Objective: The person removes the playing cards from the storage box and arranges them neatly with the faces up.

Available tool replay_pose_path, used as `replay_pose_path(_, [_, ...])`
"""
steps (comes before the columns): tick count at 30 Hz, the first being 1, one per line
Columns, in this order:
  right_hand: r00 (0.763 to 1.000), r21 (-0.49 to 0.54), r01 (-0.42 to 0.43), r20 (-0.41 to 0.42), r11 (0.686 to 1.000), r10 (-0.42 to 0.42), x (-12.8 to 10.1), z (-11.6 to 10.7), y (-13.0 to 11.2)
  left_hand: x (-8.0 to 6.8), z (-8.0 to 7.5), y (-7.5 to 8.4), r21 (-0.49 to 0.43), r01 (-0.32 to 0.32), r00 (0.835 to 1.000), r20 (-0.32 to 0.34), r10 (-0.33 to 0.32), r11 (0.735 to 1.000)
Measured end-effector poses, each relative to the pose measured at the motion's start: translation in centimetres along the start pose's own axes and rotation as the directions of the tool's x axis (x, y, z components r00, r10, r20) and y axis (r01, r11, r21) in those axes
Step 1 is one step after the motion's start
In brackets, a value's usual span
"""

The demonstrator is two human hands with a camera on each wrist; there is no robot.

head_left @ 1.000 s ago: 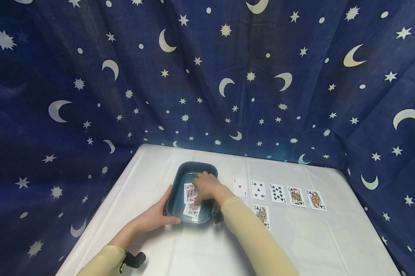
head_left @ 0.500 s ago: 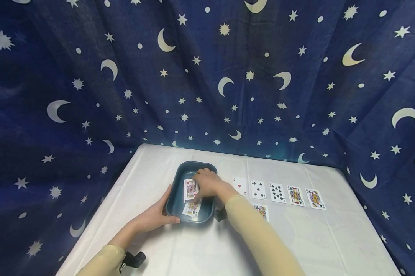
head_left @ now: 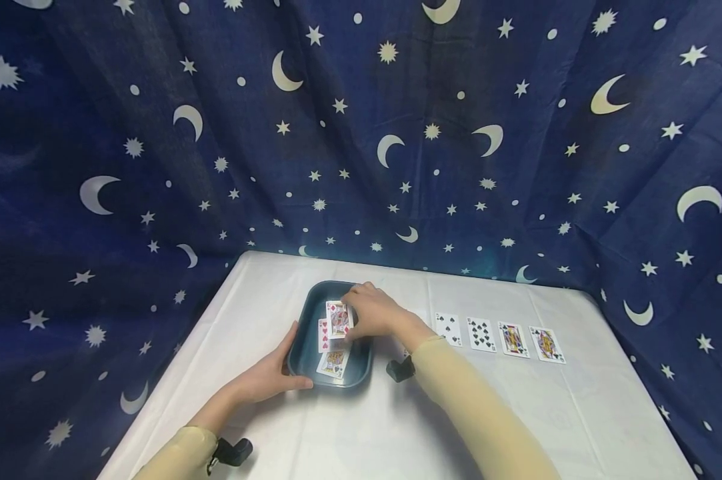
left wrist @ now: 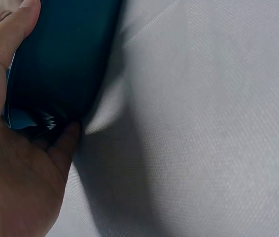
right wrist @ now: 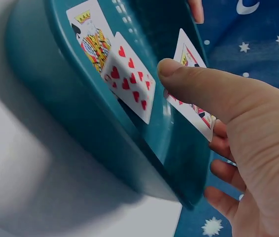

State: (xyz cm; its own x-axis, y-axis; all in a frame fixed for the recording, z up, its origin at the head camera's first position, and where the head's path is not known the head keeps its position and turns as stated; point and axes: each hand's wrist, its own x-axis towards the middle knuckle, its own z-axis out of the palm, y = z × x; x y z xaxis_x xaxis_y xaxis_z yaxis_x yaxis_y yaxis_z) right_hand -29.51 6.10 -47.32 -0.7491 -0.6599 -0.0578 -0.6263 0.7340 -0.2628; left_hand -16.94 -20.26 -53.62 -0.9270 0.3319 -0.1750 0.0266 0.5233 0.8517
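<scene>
My left hand (head_left: 271,373) grips the near left corner of a dark teal plastic bin (head_left: 362,373), its thumb along the front and fingers at the side. In the left wrist view the same hand (left wrist: 14,168) wraps the bin wall (left wrist: 65,59). Over the bin, my right hand (head_left: 377,313) pinches a face playing card (head_left: 338,321) between thumb and fingers. The right wrist view shows that card tilted under the thumb. Inside the bin lie a hearts number card (right wrist: 132,84) and a spade face card (right wrist: 91,37), overlapping.
To the right on the white tablecloth (head_left: 589,413) is a row of cards, among them a five of spades (head_left: 449,329), a ten of spades (head_left: 481,335) and two face cards (head_left: 548,344). Behind the table hangs a blue curtain (head_left: 337,153) with stars and moons.
My right hand has lifted the face card up and away from the pile, uncovering the hearts card. Its forearm has shifted right and hides the ace of hearts. My left hand stays put.
</scene>
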Motion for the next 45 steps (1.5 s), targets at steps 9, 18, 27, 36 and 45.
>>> replay_pose_path(9, [0.999, 0.002, -0.005, -0.045, 1.0, 0.005, -3.0, -2.7, 2.0, 0.2, 0.1, -0.3, 0.023, 0.01, 1.0, -0.011, -0.009, 1.0])
replay_pose_path(18, [0.995, -0.017, -0.034, -0.092, 0.999, 0.033, -6.8, -3.8, 4.9, 0.1, -0.1, -0.1, 0.032, 0.003, 1.0, -0.014, -0.002, 0.999])
replay_pose_path(27, [0.993, -0.011, -0.062, -0.097, 0.998, 0.06, -10.8, -3.3, 7.2, 0.1, 0.0, -0.4, 0.039, 0.005, 1.0, -0.004, -0.005, 0.999])
replay_pose_path(36, [0.98, -0.01, -0.171, -0.108, 0.985, 0.169, -16.4, -2.1, 11.2, 0.2, 0.0, -0.3, 0.03, -0.003, 1.0, 0.003, 0.003, 1.0])
replay_pose_path(45, [0.965, 0.012, -0.219, -0.145, 0.976, 0.219, -21.6, -1.1, 14.2, 0.1, 0.0, 0.0, 0.029, 0.006, 1.0, -0.007, -0.006, 1.0])
